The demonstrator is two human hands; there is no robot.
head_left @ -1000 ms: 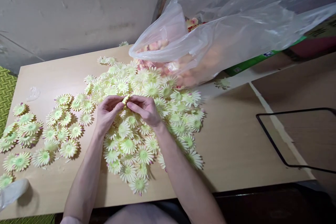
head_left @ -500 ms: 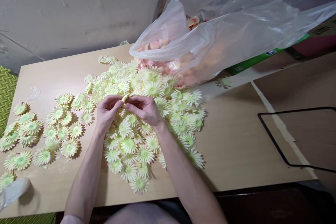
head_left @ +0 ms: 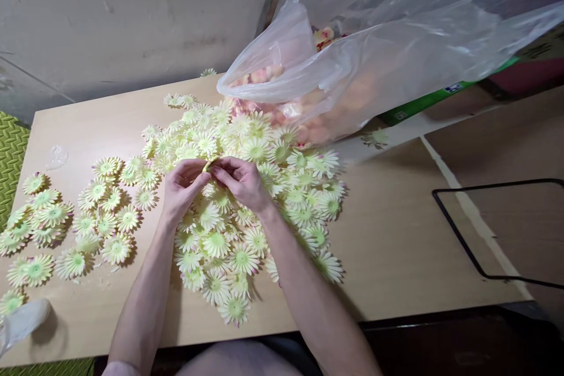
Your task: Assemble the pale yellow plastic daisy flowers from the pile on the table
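Observation:
My left hand and my right hand meet above a heap of pale yellow-green artificial flower heads. Thumbs and fingers of both pinch one small yellow flower piece, seen edge-on and mostly hidden by the fingertips. The heap spreads beneath and around my forearms, its petals tipped with pink in places. Left of my left hand lies a looser group of the same flower heads.
A clear plastic bag of pink and peach flower pieces slumps at the table's back. A black wire frame is on the right. A whitish translucent object sits at the front left corner. A wall rises behind the table.
My fingers have shifted slightly on the small flower piece, the right fingertips closing in nearer to the left. Heap and bag look the same.

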